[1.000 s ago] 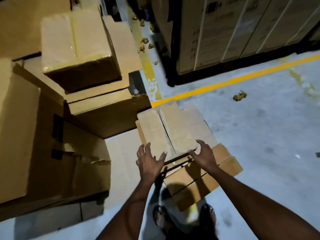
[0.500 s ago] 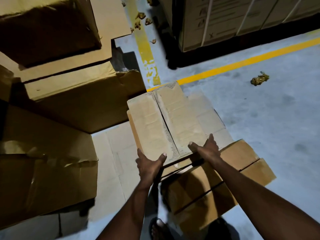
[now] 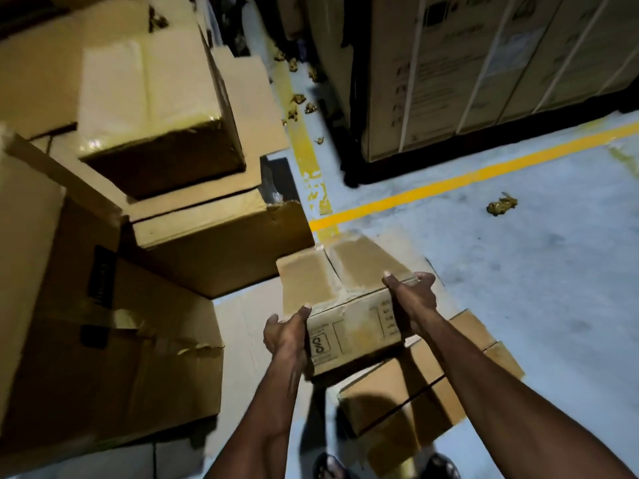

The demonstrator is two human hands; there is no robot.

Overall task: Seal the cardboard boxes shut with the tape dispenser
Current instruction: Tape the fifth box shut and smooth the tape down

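Note:
A small cardboard box [image 3: 345,292] with its top flaps folded shut is lifted above another cardboard box [image 3: 415,399] on the floor. My left hand [image 3: 287,335] grips its near left corner. My right hand [image 3: 411,299] grips its right edge, thumb on the top flap. A taped box [image 3: 152,98] sits on the stack at the upper left. No tape dispenser is in view.
Large brown cartons [image 3: 114,347] are stacked at the left. A flattened cardboard sheet [image 3: 242,326] lies on the floor between them and me. Strapped cartons on a pallet [image 3: 484,70] stand at the back right behind a yellow floor line [image 3: 449,183]. Crumpled tape scraps [image 3: 501,205] lie about.
Both hands closed on the small box's sides and lifted it off the lower box. The view rose and tilted back up.

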